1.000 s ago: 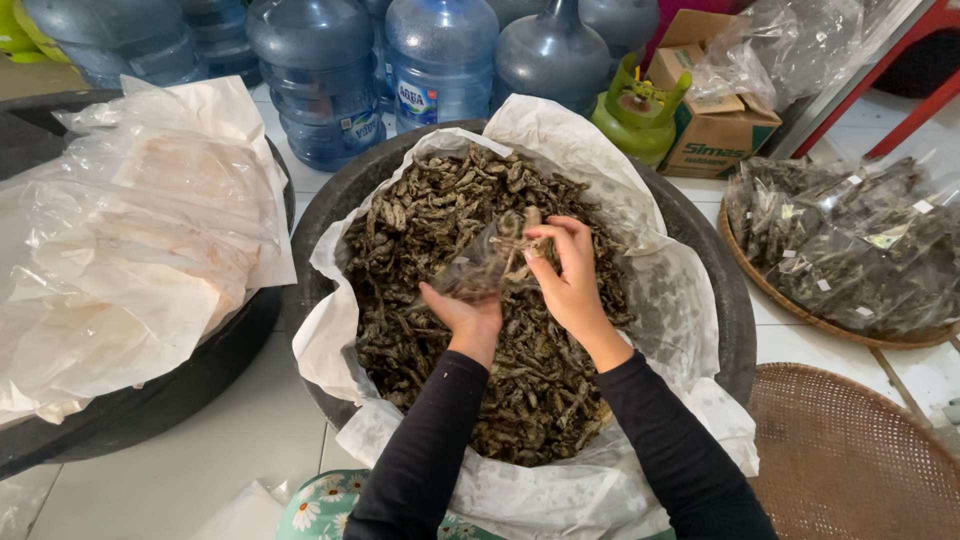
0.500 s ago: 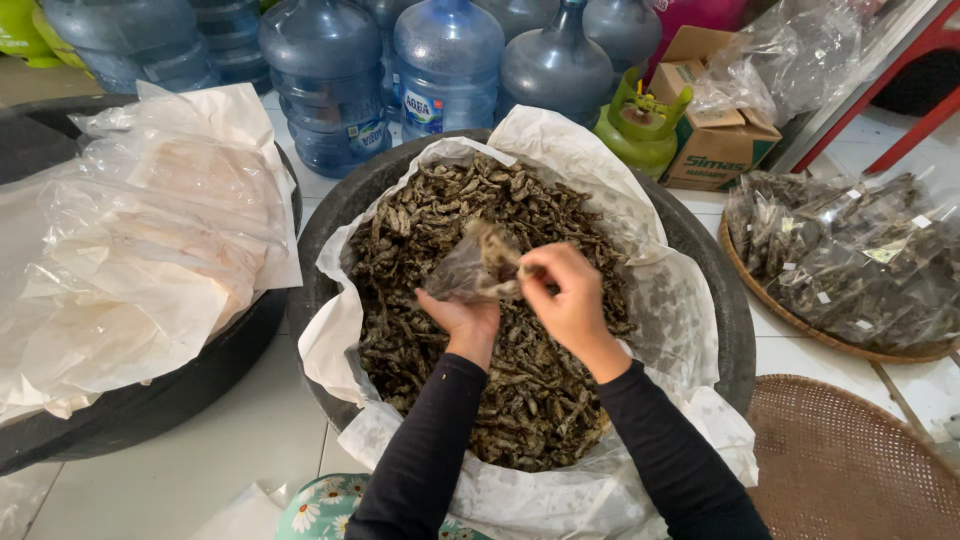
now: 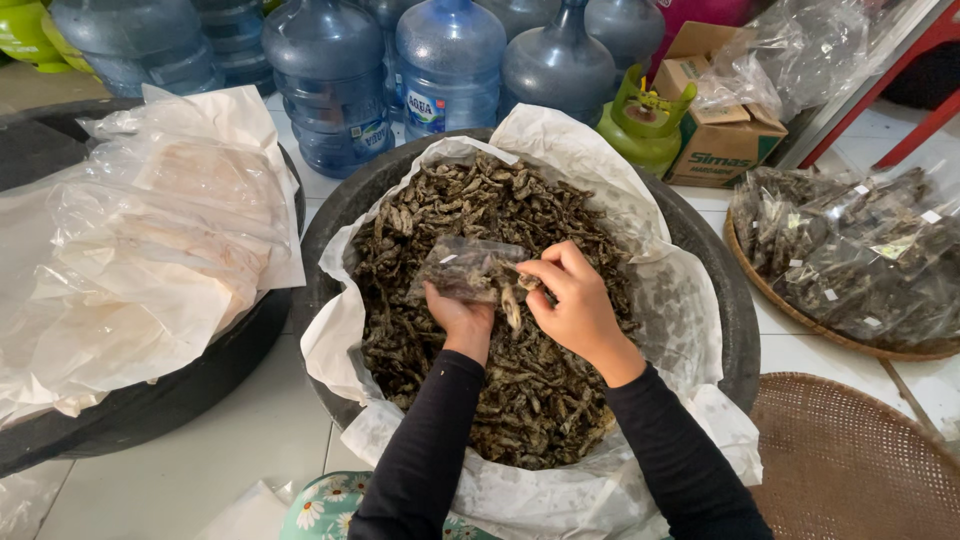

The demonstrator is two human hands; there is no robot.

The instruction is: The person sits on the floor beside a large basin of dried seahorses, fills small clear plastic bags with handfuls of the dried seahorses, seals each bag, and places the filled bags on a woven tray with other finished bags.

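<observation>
1. While both black sleeves are reaching in from the bottom edge, the left hand [image 3: 458,315] is gripping a small clear plastic bag [image 3: 468,270] from below, fingers curled shut on its lower edge; the fingertips are hidden behind the bag.
2. Right hand [image 3: 572,300] is meeting the bag's open right side, thumb and forefinger pinching dark dried pieces at its mouth, the other fingers curled close together.
3. Dried pieces [image 3: 520,390], dark brown and shrivelled, are filling the space directly beneath both hands; the bag is hanging just above the heap's middle.
4. Large black basin [image 3: 725,290], lined with white plastic sheeting [image 3: 575,150], is holding the heap.
5. Second black basin [image 3: 150,410], at the left, is lying under crumpled pale plastic.
6. Woven tray [image 3: 845,460] is sitting at the lower right; a further tray of filled bags [image 3: 850,260] is resting beyond it.
7. Blue water jugs [image 3: 450,60], a green gas cylinder [image 3: 645,125] and a cardboard box [image 3: 720,135] are standing farthest back.
</observation>
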